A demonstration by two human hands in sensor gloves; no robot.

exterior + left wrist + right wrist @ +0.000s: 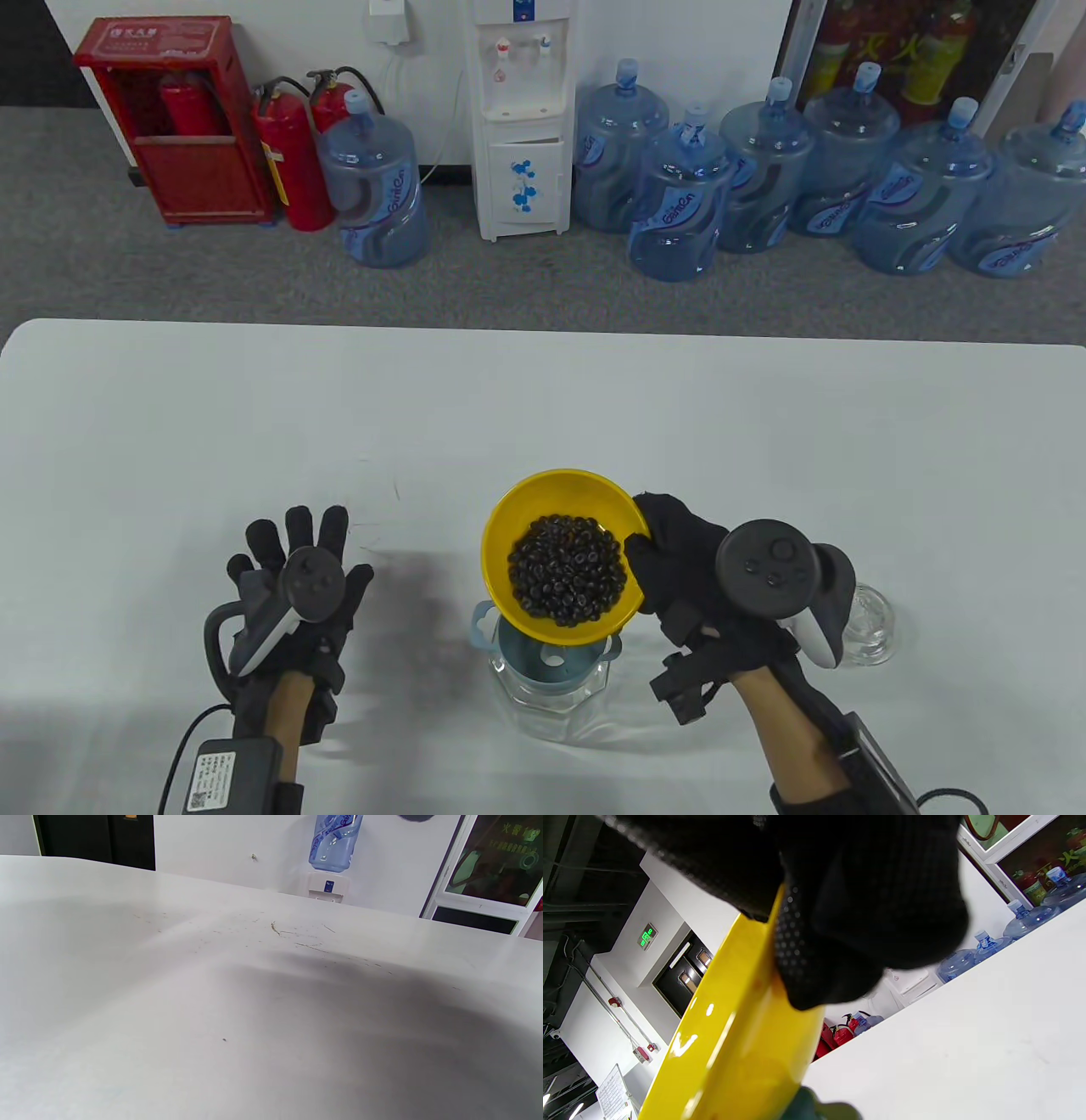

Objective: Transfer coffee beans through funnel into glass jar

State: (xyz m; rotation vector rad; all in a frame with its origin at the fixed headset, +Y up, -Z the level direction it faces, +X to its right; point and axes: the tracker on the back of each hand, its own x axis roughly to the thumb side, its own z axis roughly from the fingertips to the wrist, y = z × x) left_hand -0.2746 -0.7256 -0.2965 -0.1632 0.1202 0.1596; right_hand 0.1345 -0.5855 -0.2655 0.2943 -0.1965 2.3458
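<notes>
The right hand (pixel 679 560) pinches the rim of the yellow bowl (pixel 509 526) of coffee beans (pixel 567 570), tipped just above the blue funnel (pixel 551 658) in the glass jar (pixel 556 709), while the left hand (pixel 293 586) rests spread flat on the white table (pixel 254 407) to the left.

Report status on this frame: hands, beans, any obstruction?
Right hand grips yellow bowl rim, beans still inside, over funnel on glass jar. Left hand flat, empty. No obstruction.

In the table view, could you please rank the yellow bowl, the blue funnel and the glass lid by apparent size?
1. yellow bowl, though raised nearer the camera
2. blue funnel, partly hidden beneath the bowl
3. glass lid, partly hidden behind the right hand
</notes>
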